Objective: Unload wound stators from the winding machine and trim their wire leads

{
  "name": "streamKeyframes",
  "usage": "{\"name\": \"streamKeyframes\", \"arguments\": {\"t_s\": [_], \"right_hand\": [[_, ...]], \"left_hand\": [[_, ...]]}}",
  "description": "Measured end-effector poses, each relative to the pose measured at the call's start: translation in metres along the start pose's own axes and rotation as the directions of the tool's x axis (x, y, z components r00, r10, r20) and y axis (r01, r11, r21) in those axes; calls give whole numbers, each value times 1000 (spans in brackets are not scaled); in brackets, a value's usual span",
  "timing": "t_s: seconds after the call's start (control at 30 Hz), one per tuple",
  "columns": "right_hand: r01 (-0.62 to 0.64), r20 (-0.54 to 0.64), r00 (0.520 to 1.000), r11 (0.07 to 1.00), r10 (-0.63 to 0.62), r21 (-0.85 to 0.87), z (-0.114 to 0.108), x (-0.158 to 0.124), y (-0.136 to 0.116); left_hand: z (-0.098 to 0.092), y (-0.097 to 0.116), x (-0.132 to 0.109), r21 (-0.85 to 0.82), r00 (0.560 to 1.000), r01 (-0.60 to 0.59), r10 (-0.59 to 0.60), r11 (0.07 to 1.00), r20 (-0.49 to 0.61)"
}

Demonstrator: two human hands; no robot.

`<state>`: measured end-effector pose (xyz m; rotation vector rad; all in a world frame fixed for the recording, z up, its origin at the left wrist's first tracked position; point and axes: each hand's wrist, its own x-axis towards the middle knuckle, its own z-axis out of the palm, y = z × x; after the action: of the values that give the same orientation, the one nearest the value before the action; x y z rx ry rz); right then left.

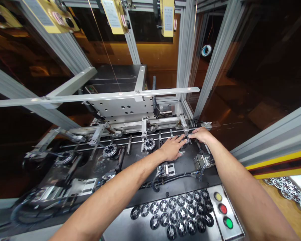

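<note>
Right-hand disc: black-and-silver, round [187, 141], partly hidden, near the black machine bed's [131, 161] right edge
Left hand [174, 147], right hand [202, 134]: fingertips at it; grip cannot be told
Other discs on bed [110, 150]: three, apparently seated
Silver metal shelf [137, 231]: rows of loose discs [164, 219] remain

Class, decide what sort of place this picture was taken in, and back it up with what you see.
Probably a factory workstation, perhaps for winding coils: a control panel with yellow, red and green buttons, rows of similar round parts, and a metal-framed machine.

Open gap between forearms [120, 189], cables [184, 175] low across it, metal bar [163, 91] farther back
</note>
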<state>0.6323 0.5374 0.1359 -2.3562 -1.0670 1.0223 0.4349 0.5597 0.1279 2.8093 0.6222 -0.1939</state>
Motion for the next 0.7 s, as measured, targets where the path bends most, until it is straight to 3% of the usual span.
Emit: {"name": "streamKeyframes", "arguments": {"t_s": [0.17, 0.27, 0.37, 0.47, 0.53, 0.57, 0.6, 0.63, 0.7], "right_hand": [[41, 8, 999, 997, -41, -71, 8, 8, -1], [96, -67, 992, 991, -103, -98, 1, -2, -9], [205, -226, 948, 974, -223, -101, -18, -36, -19], [359, -395, 842, 928, -368, -100, -33, -101, -14], [477, -458, 759, 874, -462, -92, -30, -153, 5], [575, -508, 682, 815, -525, -71, -24, -178, 21], [606, -531, 652, 793, -541, -65, -15, -201, 40], [618, -546, 634, 783, -547, -66, -4, -220, 63], [585, -521, 681, 811, -513, -34, 22, -249, 116]], "left_hand": [[-4, -1, 0, 12, 998, 17, -17, 1000, 58], [-15, 3, -2, 39, 993, 26, -30, 999, 110], [-28, 16, -9, 80, 988, 33, -44, 996, 148], [-33, 37, -15, 124, 987, 24, -43, 992, 155], [-31, 51, -13, 149, 984, -3, -23, 989, 176], [-28, 56, -10, 160, 981, -14, -17, 987, 192], [-25, 61, -6, 170, 978, -18, -18, 985, 206], [-21, 64, -1, 179, 976, -11, -28, 984, 216], [-14, 66, 11, 193, 974, 27, -69, 981, 214]]}}
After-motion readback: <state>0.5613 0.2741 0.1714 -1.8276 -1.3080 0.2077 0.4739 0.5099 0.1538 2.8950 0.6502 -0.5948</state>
